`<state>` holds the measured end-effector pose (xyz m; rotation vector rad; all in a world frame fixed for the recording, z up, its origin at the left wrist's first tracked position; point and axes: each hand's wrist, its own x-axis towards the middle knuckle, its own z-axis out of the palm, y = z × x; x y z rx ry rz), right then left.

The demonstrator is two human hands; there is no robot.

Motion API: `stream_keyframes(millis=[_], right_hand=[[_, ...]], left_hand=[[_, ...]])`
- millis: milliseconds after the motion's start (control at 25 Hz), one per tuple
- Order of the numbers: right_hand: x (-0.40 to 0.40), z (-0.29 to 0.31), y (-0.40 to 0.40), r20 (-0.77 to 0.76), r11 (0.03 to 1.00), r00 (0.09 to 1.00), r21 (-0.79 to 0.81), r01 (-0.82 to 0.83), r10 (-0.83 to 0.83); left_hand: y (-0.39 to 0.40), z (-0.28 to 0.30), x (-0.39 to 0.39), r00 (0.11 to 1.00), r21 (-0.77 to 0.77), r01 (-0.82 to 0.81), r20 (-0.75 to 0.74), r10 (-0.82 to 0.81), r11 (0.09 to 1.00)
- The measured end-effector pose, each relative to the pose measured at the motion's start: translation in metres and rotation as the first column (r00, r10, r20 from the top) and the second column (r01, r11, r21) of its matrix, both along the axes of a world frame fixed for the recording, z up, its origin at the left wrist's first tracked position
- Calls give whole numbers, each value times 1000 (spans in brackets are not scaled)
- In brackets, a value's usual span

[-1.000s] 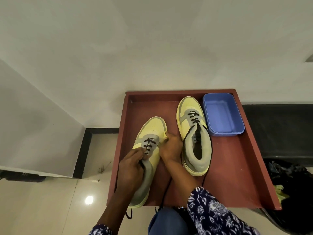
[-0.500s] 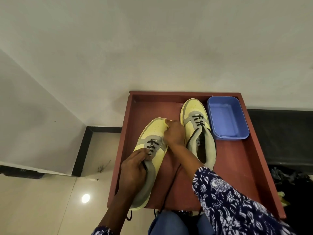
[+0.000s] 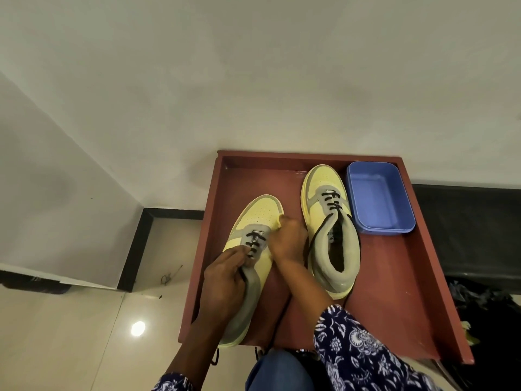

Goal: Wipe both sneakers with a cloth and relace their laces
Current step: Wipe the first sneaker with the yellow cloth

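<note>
Two yellow and grey sneakers with black laces lie on a red-brown tray point(image 3: 394, 277). My left hand point(image 3: 225, 280) grips the left sneaker point(image 3: 259, 215) at its tongue and collar. My right hand point(image 3: 290, 238) presses a small yellow cloth point(image 3: 280, 220) against that sneaker's right side near the toe. Only a corner of the cloth shows past my fingers. The right sneaker point(image 3: 329, 230) stands alone beside my right wrist, its loose lace point(image 3: 313, 241) trailing down toward the tray's near edge.
A blue plastic tub point(image 3: 377, 196) sits in the tray's far right corner, next to the right sneaker. The tray stands against a pale wall. Glossy floor tiles point(image 3: 84, 334) lie to the left, a dark heap point(image 3: 485, 311) to the right.
My right hand with the cloth slid forward along the left sneaker's side toward the toe, then back a little. My left hand kept its hold. The view shifted slightly.
</note>
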<state>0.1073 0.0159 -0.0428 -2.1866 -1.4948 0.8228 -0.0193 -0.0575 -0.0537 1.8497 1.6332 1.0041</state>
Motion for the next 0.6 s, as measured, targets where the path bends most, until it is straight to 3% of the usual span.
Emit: stream_keyframes(millis=[160,360,600], right_hand=[[6,-1,31,-35,1000,999,27,-15,16],[6,1,59,12,980,980,15,-197,197],[-7,5,66,239,858,834,4,-513,498]], left_hand=[[1,-2,-1,999,-3,-13,-35,13,1000],[1,-1,0,1000,40,2,-18,-2,999],[1,-6,0,999,59,7,47,-10,998]])
